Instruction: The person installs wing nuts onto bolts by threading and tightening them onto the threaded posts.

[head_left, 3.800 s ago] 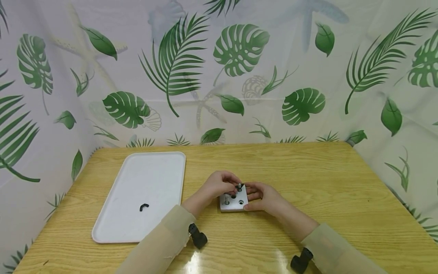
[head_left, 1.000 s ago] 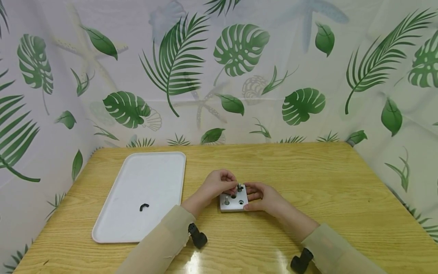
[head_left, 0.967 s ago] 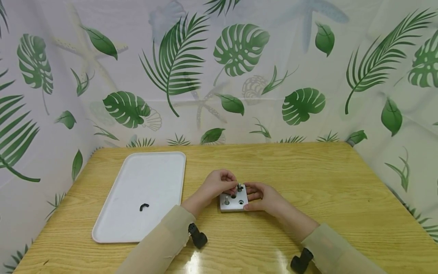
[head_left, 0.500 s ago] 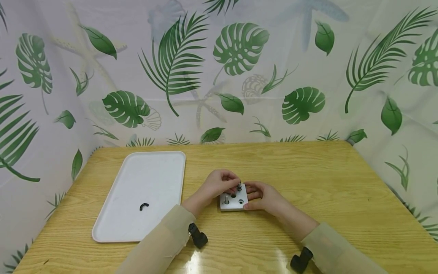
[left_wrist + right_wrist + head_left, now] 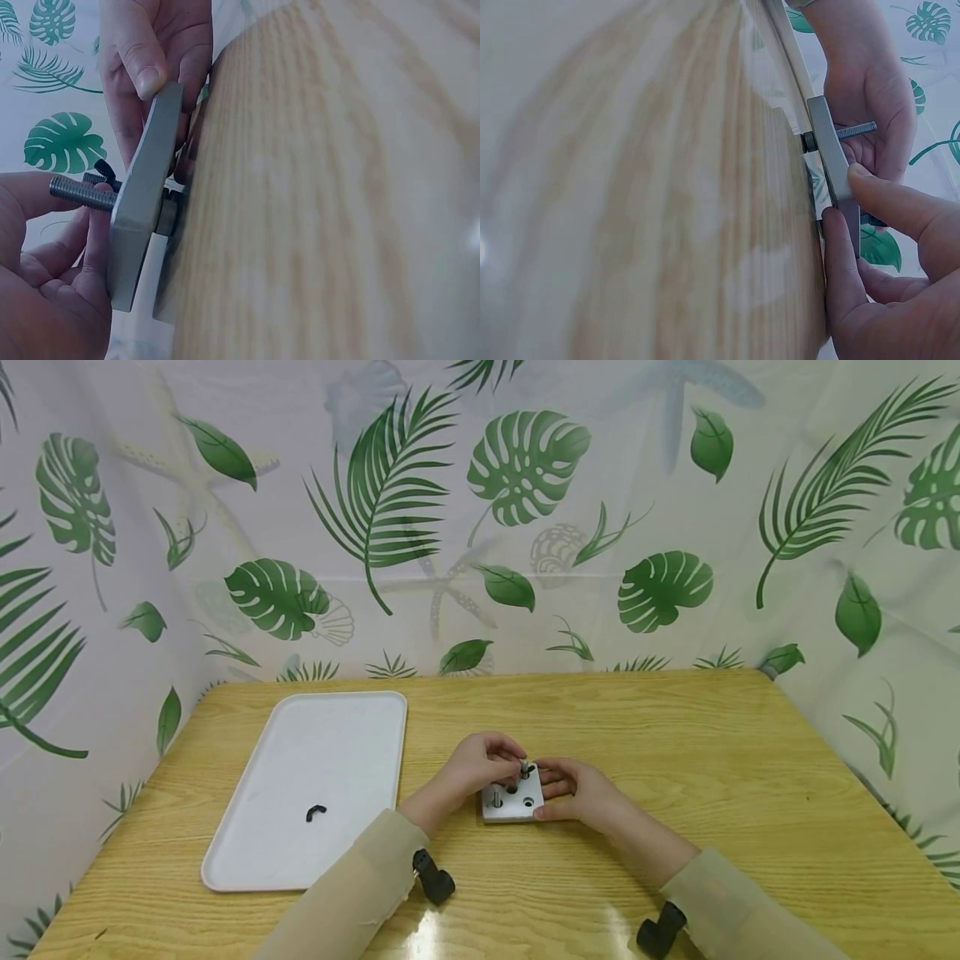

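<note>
Ahead of me on the table, a square grey metal plate [image 5: 513, 814] with several holes carries two upright threaded bolts. One bolt [image 5: 497, 798] stands bare at the near left; the other rises near the far right corner. A small black wing nut [image 5: 103, 169] sits on that far bolt, partly covered by fingers. My left hand [image 5: 480, 762] has its thumb and fingertips curled in at the wing nut and pinches it. From the right, my right hand [image 5: 581, 789] grips the plate's edge between thumb and fingers. Bolt heads [image 5: 167, 212] show under the plate in the left wrist view.
A white tray [image 5: 330, 735] lies to the left, bearing another black wing nut [image 5: 316, 813]. The wooden table [image 5: 675, 727] reaches back to a leaf-patterned cloth [image 5: 570, 635]. Black wrist cameras are strapped to both sleeves.
The left fingertips have shifted slightly back and forth around the far bolt, and the wing nut's wings have turned. The right hand and the plate have stayed in place.
</note>
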Motion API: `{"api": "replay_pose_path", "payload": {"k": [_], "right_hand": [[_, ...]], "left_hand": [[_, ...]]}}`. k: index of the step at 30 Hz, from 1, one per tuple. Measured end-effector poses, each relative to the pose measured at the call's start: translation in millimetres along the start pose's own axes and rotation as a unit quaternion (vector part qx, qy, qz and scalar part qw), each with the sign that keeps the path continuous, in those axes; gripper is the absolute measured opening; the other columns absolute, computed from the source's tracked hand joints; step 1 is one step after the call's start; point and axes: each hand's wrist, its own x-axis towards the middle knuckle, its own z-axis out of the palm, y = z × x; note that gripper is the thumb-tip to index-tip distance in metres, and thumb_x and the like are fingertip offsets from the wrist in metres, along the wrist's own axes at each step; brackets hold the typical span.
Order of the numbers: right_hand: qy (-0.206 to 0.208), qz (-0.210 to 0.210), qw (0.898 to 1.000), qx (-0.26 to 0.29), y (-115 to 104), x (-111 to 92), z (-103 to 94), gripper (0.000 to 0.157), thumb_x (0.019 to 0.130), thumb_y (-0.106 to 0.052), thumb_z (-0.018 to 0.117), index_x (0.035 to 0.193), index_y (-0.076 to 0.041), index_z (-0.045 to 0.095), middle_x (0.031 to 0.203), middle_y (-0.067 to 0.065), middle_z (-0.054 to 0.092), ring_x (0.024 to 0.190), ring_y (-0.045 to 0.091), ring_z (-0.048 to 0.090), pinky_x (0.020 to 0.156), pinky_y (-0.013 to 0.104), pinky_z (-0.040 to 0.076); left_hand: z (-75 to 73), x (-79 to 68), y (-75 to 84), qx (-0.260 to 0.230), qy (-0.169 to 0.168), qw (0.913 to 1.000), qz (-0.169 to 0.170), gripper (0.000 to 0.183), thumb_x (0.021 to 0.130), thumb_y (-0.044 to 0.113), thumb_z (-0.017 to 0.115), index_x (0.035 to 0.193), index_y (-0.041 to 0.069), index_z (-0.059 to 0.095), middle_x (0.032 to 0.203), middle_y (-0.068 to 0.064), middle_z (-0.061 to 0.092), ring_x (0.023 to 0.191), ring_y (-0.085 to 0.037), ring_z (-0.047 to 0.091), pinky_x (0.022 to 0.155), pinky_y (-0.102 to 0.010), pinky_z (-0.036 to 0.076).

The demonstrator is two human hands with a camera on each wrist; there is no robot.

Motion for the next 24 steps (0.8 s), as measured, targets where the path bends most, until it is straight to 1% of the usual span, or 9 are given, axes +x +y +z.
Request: {"api": "replay_pose_path", "payload": {"k": [5, 9, 12, 15, 20, 24], "right_hand": [[0.0, -0.003, 1.0, 0.0, 0.4, 0.0, -0.4, 0.08, 0.09, -0.005, 0.085, 0.157, 0.004, 0.043, 0.142, 0.024, 0.06, 0.119, 0.027, 0.066, 0.092, 0.03, 0.058], [0.0, -0.002, 1.0, -0.002, -0.3, -0.2, -0.8, 0.08, 0.09, -0.005, 0.085, 0.157, 0.003, 0.043, 0.143, 0.024, 0.06, 0.12, 0.027, 0.066, 0.093, 0.03, 0.058], [0.0, 0.0, 1.0, -0.002, -1.3, -1.0, -1.1, 0.08, 0.09, -0.004, 0.085, 0.158, 0.003, 0.043, 0.143, 0.023, 0.06, 0.12, 0.027, 0.066, 0.093, 0.03, 0.058], [0.001, 0.0, 1.0, -0.002, -2.1, -1.5, -1.2, 0.08, 0.09, -0.004, 0.085, 0.157, 0.004, 0.043, 0.143, 0.024, 0.06, 0.12, 0.028, 0.066, 0.093, 0.031, 0.058], [0.002, 0.002, 1.0, -0.006, -1.6, -1.2, -1.2, 0.08, 0.089, -0.006, 0.086, 0.157, 0.003, 0.044, 0.141, 0.023, 0.061, 0.119, 0.027, 0.066, 0.093, 0.03, 0.058], [0.0, 0.001, 1.0, -0.003, -0.6, -0.3, -1.0, 0.079, 0.09, -0.005, 0.085, 0.157, 0.005, 0.044, 0.14, 0.024, 0.062, 0.117, 0.025, 0.067, 0.092, 0.029, 0.059]], "left_hand": [[1.0, 0.3, 0.2, -0.032, 0.008, 0.9994, -0.011, 0.023, 0.101, 0.003, 0.066, 0.122, -0.006, 0.067, 0.093, -0.008, 0.07, 0.076, -0.007, 0.068, 0.078, -0.027, 0.064], [1.8, 0.5, 0.7, -0.049, 0.02, 0.9984, -0.019, 0.017, 0.102, 0.003, 0.066, 0.116, -0.005, 0.065, 0.089, -0.004, 0.066, 0.075, -0.008, 0.068, 0.075, -0.025, 0.064], [2.0, 0.4, 1.0, -0.049, 0.028, 0.9982, -0.023, 0.011, 0.102, 0.003, 0.068, 0.11, -0.004, 0.066, 0.087, -0.004, 0.067, 0.074, -0.008, 0.068, 0.074, -0.025, 0.064], [2.3, 0.9, 1.4, -0.042, 0.031, 0.9983, -0.025, 0.009, 0.102, 0.004, 0.069, 0.108, -0.003, 0.068, 0.086, -0.005, 0.068, 0.073, -0.007, 0.068, 0.074, -0.025, 0.064], [2.1, 1.0, 1.9, -0.032, 0.024, 0.9989, -0.023, 0.014, 0.103, 0.007, 0.069, 0.11, -0.005, 0.072, 0.087, -0.006, 0.072, 0.073, -0.006, 0.068, 0.075, -0.024, 0.064], [1.3, -0.1, 1.4, -0.019, 0.017, 0.9996, -0.013, 0.021, 0.105, 0.012, 0.066, 0.113, -0.006, 0.074, 0.089, -0.008, 0.074, 0.072, -0.005, 0.067, 0.075, -0.024, 0.064]]}}
